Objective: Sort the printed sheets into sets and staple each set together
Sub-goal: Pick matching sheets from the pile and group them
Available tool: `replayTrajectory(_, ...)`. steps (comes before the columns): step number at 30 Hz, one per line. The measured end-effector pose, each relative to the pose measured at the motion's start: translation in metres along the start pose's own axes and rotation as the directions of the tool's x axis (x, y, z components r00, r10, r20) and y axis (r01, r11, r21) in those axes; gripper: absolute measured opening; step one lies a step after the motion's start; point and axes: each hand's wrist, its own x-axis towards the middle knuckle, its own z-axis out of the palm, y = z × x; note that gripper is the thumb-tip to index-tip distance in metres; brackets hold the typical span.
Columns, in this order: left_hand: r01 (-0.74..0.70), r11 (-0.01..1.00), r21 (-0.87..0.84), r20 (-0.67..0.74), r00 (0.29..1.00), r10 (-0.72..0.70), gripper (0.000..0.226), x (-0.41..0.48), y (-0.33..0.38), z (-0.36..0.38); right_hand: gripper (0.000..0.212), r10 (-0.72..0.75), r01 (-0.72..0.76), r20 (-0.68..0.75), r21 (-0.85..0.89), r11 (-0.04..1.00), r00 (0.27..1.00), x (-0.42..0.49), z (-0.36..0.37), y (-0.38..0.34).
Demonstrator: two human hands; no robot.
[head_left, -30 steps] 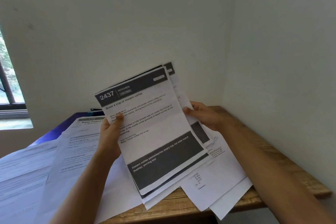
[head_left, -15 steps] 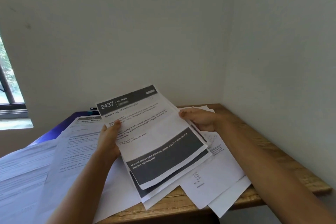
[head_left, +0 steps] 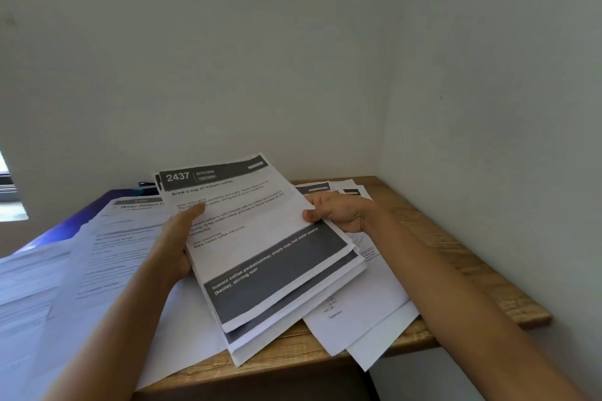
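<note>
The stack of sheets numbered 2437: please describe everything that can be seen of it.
The stack of sheets is a few white printed paper pages, fanned, lower edges stepped. The top page bears a dark header reading 2437 KITCHEN, the title Brew a cup of instant coffee, and a dark band below. The left hand grips its left edge, thumb on top; the right hand pinches its right edge. It tilts over loose papers on the wooden table.

The held stack (head_left: 260,238) occupies the centre. Left of it, overlapping loose sheets (head_left: 107,254) cover the surface. In front and to its right, bare table (head_left: 286,347) strips lie open. Rear wall (head_left: 228,75) and side wall (head_left: 505,107) enclose it behind and right.
</note>
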Motion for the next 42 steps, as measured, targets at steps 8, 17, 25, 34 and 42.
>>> replayTrajectory(8, -0.072, 0.982, 0.176, 0.002, 0.997, 0.072, 0.014, -0.002, -0.006, 0.000, 0.017, -0.039, -0.249, -0.695, -0.309, 0.918, 0.718, -0.012, -0.066, 0.008)
replayTrajectory(17, -0.125, 0.978, 0.170, 0.006, 0.992, 0.126, 0.019, -0.005, -0.005, 0.004, 0.068, 0.045, -0.648, -0.809, -0.434, 0.625, 0.586, -0.020, -0.098, 0.031)
replayTrajectory(25, -0.147, 0.977, 0.157, 0.010, 0.989, 0.147, 0.016, -0.009, -0.004, 0.005, 0.037, 0.021, -0.422, -0.908, -0.174, 0.890, 0.419, -0.027, -0.111, 0.039)
replayTrajectory(34, -0.144, 0.977, 0.159, 0.004, 0.989, 0.145, 0.016, -0.007, -0.005, 0.003, 0.017, -0.105, -0.072, -0.939, -0.136, 0.988, 0.329, -0.037, -0.114, 0.042)
replayTrajectory(42, -0.144, 0.978, 0.153, -0.007, 0.989, 0.147, 0.018, -0.010, -0.003, 0.006, 0.025, -0.079, 0.057, -0.954, -0.066, 0.996, 0.288, -0.040, -0.124, 0.049)
